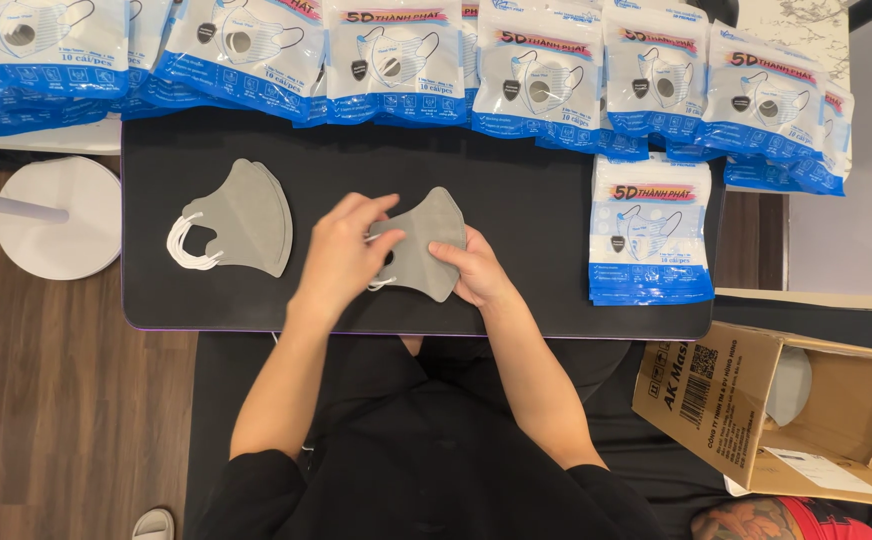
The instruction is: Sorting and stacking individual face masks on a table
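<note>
A person sits at a black table mat (516, 190) and both hands are on one small stack of grey masks (426, 245) in the middle of the mat, close to the person's body. The left hand (341, 255) is closed on the left end of the held masks, where the thin white ear loops (381, 283) stick out, and its fingers are curled round that end. The right hand (476, 270) grips the right side, with the thumb on top and the other fingers tucked under, so neither hand is open. The held masks stand tall on the mat, with the long way running from the near edge up toward the far edge, and the hands pinch them from the two sides. Both hands touch them, so no hand is nearer than the other. Off to the left lies a second pile of grey masks (246, 215) with its white loops (191, 245) bunched on its left side. This pile is well apart from the hands, and the left hand is the closer one to it. A stack of blue and white bags (651, 235) sits on the right side of the mat, nearer the right hand. More bags (396, 60) lie in a row along the far edge. An open cardboard box (756, 400) rests low on the right, beside the person's leg
</note>
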